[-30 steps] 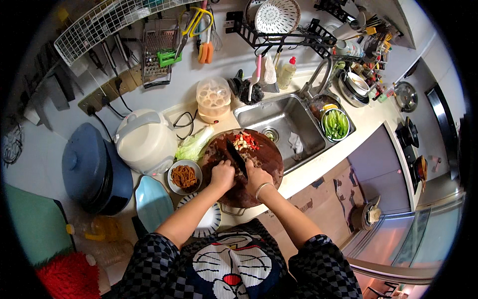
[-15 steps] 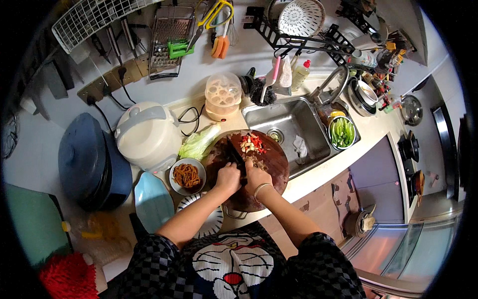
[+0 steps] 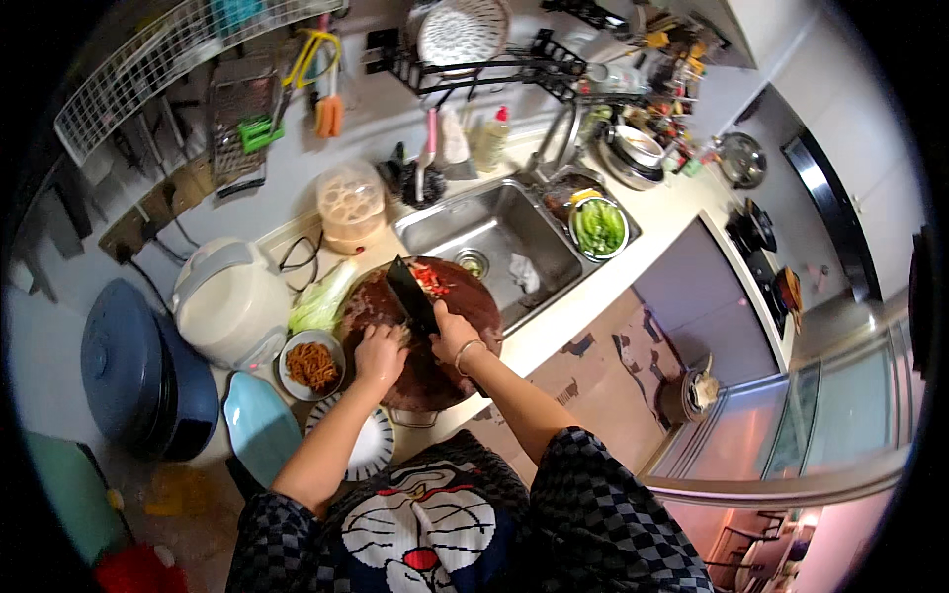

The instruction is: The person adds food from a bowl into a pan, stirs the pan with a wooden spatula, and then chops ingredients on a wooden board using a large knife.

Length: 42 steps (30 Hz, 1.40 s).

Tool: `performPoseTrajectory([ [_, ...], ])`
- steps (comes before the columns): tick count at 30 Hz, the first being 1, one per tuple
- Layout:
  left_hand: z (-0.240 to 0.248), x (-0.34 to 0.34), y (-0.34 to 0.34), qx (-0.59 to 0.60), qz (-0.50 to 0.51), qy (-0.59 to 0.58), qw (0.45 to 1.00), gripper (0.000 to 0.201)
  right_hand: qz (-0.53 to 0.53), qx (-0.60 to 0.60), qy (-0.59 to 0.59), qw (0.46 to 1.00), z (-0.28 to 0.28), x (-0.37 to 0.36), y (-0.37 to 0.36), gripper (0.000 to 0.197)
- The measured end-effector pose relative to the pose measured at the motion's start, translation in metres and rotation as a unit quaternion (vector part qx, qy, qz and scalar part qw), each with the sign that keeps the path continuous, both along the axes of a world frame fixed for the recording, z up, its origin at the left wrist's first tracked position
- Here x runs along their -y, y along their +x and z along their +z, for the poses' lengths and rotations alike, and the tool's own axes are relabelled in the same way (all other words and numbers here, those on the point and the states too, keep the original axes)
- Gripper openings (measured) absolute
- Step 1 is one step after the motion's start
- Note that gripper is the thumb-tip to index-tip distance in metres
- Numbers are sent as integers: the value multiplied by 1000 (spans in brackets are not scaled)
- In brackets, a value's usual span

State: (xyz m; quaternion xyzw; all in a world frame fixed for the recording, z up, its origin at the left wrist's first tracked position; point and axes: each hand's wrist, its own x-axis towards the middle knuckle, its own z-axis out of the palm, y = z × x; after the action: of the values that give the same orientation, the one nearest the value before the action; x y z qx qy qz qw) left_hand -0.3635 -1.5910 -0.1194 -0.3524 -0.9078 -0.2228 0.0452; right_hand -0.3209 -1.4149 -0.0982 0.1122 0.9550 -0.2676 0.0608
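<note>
Gripping cleaver (image 3: 410,294), right hand (image 3: 453,334); blade beside left hand (image 3: 381,351) fingers.

Dim warm light, heavy fisheye vignette

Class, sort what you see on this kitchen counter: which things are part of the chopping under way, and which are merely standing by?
In use:
right hand
cleaver
left hand
round wooden board
chopped red pieces

Standing by:
rice cooker
bowl of brown shreds
leafy stalk
sink
bowl of greens
</note>
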Motion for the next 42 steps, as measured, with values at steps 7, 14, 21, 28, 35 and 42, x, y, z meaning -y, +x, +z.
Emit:
performPoseTrajectory([
  [7,4,-2,9,3,13,-19,1000,38,1,5,7,1000,27,3,10,40],
  [14,19,-4,6,10,-7,-91,996,31,32,49,63,996,69,17,19,41],
  [21,24,-8,1,36,-37,-126,991,24,28,93,84,992,81,28,26,40],
  [28,21,-11,-1,48,-27,-142,988,23,47,141,96,984,84,37,18,43],
  [35,13,-8,-6,51,-20,-106,993,28,59,155,88,982,80,40,-6,47],
  [42,11,-9,-9,106,-22,-115,987,36,52,157,86,982,64,45,-15,53],
])
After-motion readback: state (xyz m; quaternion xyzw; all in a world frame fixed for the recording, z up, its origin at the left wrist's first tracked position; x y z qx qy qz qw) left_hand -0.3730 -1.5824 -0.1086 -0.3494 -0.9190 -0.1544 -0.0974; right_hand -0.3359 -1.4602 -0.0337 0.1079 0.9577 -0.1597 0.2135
